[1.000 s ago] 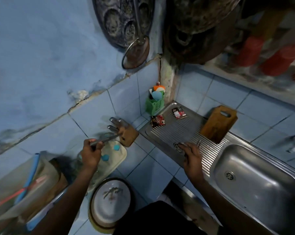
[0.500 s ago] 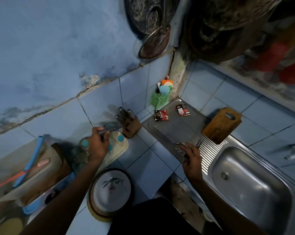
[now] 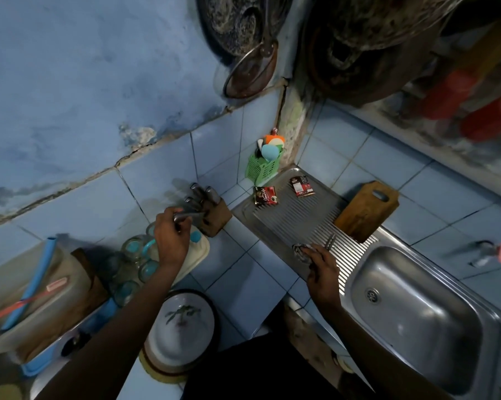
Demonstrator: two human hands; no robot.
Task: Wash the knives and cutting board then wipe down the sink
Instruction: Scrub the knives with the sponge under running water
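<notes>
My left hand [image 3: 170,237] grips a knife handle [image 3: 185,216], its long axis pointing into the knife block [image 3: 214,217]; my right hand [image 3: 321,262] presses flat, fingers straight, on the drainboard [image 3: 295,215] beyond the block.

Bare ribs of the drainboard [image 3: 298,223] lie open between two sachets [image 3: 266,195] at its far end and the right hand [image 3: 321,264] at its near edge. A cutting board [image 3: 366,210] blocks its right side. Glasses [image 3: 134,255] crowd the counter below the knife block [image 3: 214,217]; the basin [image 3: 416,313] stands open.
</notes>
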